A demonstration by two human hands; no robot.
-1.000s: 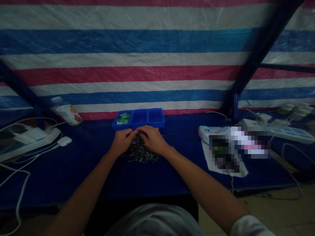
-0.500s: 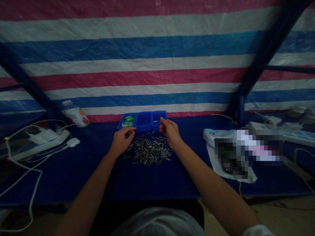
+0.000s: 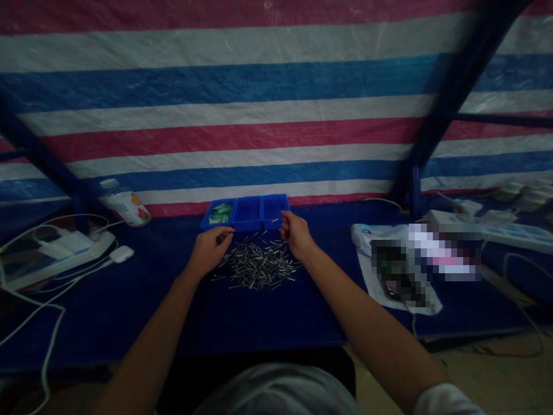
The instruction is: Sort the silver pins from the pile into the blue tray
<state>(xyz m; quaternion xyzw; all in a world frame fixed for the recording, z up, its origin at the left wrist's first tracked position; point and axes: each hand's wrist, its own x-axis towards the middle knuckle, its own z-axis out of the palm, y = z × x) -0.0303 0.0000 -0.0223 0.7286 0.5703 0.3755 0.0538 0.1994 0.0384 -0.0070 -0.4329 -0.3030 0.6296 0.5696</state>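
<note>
Beyond the pin pile's (image 3: 261, 266) right side, my right hand (image 3: 298, 235) pinched one slim pin (image 3: 275, 219), its long axis crosswise; left of the pile, my left hand (image 3: 209, 249) curled, contents unclear.

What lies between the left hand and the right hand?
In the head view, a pile of thin metal pins lies on the table between the left hand and the right hand, mostly lower in the picture.

a wrinkled plastic sheet (image 3: 276, 135) bears red, white and blue stripes; the flat worktop (image 3: 259, 323) is dark blue, the rectangular plastic bins (image 3: 247, 210) brighter blue, the slim metal pins (image 3: 261, 265) silvery grey.
</note>
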